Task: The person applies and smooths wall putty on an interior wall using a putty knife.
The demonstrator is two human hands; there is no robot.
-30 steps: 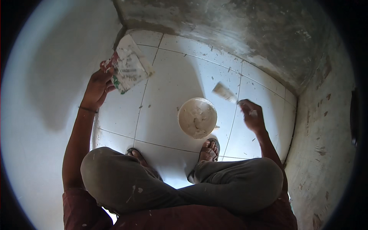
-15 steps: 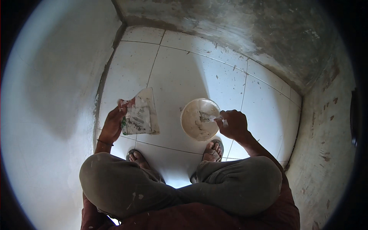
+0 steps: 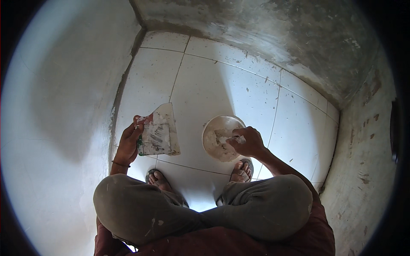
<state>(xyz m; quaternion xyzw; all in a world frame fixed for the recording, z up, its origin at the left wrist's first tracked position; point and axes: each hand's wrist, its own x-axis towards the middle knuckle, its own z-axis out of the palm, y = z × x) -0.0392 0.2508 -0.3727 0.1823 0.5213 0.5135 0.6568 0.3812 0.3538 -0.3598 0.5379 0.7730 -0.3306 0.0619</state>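
Left hand [image 3: 129, 144]: clasped on smeared plate [image 3: 158, 135], to its right | Right hand [image 3: 247, 143]: closed round mostly hidden tool [image 3: 241, 139], above bowl [image 3: 204, 138] | Paste [image 3: 215, 148]: in bowl, below right hand | Step: apparently scooping | Next move calls for: level lift

Bucket [image 3: 220, 118]: I see it on the floor [image 3: 200, 81], mid-width.
Board [image 3: 159, 135]: in left hand [image 3: 129, 143], toward floor's left edge.
Right hand [image 3: 246, 142]: over bucket's right rim.
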